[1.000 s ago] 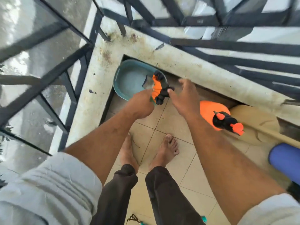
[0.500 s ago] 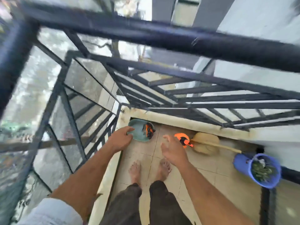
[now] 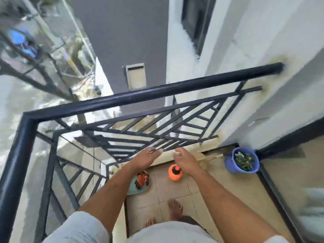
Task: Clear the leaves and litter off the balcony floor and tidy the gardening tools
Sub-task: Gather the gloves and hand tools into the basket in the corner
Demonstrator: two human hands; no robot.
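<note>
I stand upright on the tiled balcony floor [image 3: 177,195]. My left hand [image 3: 145,157] and my right hand [image 3: 185,159] hang in the air in front of me, fingers relaxed, both holding nothing. Far below the left hand a teal basin [image 3: 138,189] sits in the floor's corner with an orange-and-black glove [image 3: 142,179] in it. An orange spray bottle [image 3: 174,174] with a black top stands under my right hand. A straw broom [image 3: 206,157] lies along the low wall behind it. At the right a blue bucket [image 3: 229,165] holds green leaves [image 3: 243,160].
A black metal railing [image 3: 157,90] runs across the front and down the left side, above a low cream kerb [image 3: 164,156]. A white wall [image 3: 263,102] and a dark door frame [image 3: 273,190] close the right side. My bare feet [image 3: 174,208] stand on the tiles.
The view has risen from a crouch to standing. My left hand let go of the glove, which now lies in the basin, and both hands lifted away from the floor.
</note>
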